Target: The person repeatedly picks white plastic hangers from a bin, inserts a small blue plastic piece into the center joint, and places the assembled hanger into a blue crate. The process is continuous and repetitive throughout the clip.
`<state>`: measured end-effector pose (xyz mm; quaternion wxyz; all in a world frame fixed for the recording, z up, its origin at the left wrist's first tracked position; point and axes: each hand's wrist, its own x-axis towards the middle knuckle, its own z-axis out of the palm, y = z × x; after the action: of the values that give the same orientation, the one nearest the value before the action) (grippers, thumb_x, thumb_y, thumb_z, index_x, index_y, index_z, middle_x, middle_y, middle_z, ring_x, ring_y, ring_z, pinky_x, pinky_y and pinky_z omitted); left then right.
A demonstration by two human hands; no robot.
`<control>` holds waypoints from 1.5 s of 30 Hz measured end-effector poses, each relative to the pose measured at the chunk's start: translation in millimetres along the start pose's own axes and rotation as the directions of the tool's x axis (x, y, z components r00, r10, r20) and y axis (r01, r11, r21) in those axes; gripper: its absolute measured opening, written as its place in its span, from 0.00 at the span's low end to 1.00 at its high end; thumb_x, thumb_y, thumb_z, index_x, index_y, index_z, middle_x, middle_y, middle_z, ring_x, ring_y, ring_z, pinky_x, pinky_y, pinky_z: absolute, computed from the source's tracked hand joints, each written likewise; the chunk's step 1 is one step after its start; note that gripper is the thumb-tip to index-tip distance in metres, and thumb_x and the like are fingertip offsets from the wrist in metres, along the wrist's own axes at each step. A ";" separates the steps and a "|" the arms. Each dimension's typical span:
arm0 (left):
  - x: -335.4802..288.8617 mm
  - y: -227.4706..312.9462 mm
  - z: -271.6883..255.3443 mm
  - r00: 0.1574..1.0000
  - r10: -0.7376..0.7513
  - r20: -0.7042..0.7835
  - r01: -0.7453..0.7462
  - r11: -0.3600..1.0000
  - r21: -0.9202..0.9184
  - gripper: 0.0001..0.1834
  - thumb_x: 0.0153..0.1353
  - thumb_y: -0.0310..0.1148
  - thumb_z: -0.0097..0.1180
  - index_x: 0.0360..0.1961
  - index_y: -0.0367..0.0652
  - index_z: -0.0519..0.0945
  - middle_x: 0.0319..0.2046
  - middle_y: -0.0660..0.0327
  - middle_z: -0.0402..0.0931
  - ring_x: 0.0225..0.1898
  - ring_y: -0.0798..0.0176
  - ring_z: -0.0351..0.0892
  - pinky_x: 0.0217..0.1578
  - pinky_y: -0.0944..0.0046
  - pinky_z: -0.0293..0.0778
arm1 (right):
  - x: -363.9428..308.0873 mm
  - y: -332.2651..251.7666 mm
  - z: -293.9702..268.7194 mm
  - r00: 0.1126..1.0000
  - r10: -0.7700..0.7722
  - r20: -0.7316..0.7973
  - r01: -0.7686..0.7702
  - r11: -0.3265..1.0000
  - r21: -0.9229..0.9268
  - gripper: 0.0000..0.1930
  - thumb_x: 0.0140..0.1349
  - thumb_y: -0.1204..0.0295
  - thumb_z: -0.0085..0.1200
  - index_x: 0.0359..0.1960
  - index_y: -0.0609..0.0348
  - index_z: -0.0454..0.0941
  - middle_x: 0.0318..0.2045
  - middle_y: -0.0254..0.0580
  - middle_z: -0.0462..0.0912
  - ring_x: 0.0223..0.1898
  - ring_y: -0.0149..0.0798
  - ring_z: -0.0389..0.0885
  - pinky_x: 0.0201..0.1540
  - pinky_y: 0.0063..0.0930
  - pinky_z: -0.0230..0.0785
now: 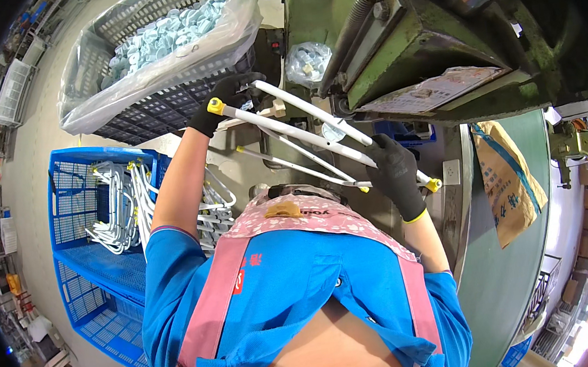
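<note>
Across the front of me is a white tubular frame (294, 128) with yellow fittings on its tube ends. My right hand (393, 174), in a black glove, is wrapped round its tubes at the right side. My left hand (224, 104), also black-gloved, is closed at the frame's far left end, beside a yellow end fitting (216, 106). Part of the left fingers is hidden behind the tubes. More thin white tubes (299, 165) with yellow tips cross below the upper pair; I cannot tell whether they all belong to the same frame.
A dark crate (159, 108) lined with clear plastic holds many pale blue-grey pieces (166, 36). Blue crates (75, 226) at left contain white bent tubes (116, 215). A green machine (422, 44) stands ahead at right, with a small bag of parts (308, 63) beside it. A brown sack (509, 180) lies on the green surface (521, 261).
</note>
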<state>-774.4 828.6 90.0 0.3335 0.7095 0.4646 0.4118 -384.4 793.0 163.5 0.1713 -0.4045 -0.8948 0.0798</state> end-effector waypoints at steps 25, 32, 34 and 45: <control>-78.5 6.8 32.5 0.933 -0.353 -0.066 0.333 0.919 -0.212 0.16 0.62 0.25 0.54 0.51 0.39 0.77 0.37 0.65 0.80 0.39 0.73 0.75 0.42 0.68 0.72 | -9.7 -1.5 -12.9 0.991 -0.106 0.087 0.099 0.992 0.080 0.12 0.42 0.75 0.58 0.33 0.53 0.81 0.34 0.41 0.82 0.30 0.47 0.81 0.32 0.35 0.73; -101.9 17.4 43.5 0.892 -0.429 -0.146 0.403 0.898 -0.178 0.20 0.63 0.28 0.53 0.57 0.40 0.73 0.43 0.62 0.79 0.42 0.71 0.75 0.45 0.68 0.72 | 2.5 7.3 -24.7 0.956 -0.242 0.164 0.187 0.937 0.294 0.12 0.49 0.68 0.63 0.36 0.57 0.82 0.30 0.46 0.81 0.28 0.48 0.81 0.29 0.35 0.73; -108.4 18.9 48.5 0.876 -0.452 -0.170 0.420 0.886 -0.194 0.20 0.64 0.28 0.53 0.57 0.39 0.73 0.43 0.61 0.79 0.42 0.70 0.76 0.46 0.67 0.72 | 4.4 8.0 -26.0 0.955 -0.266 0.133 0.235 0.949 0.209 0.14 0.49 0.66 0.64 0.38 0.56 0.82 0.30 0.46 0.81 0.27 0.48 0.81 0.29 0.35 0.73; -123.4 29.6 81.6 0.792 -0.447 -0.415 0.331 0.886 -0.324 0.17 0.62 0.26 0.54 0.53 0.39 0.75 0.38 0.65 0.78 0.34 0.74 0.74 0.36 0.70 0.72 | 29.0 30.4 -26.6 0.962 -0.273 0.022 0.272 0.962 0.030 0.13 0.56 0.66 0.58 0.43 0.53 0.80 0.31 0.43 0.81 0.30 0.49 0.79 0.29 0.37 0.70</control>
<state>-718.3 695.7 45.7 0.3675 0.4292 0.6171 0.5476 -371.2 834.9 186.7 0.1742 -0.2742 -0.9430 0.0726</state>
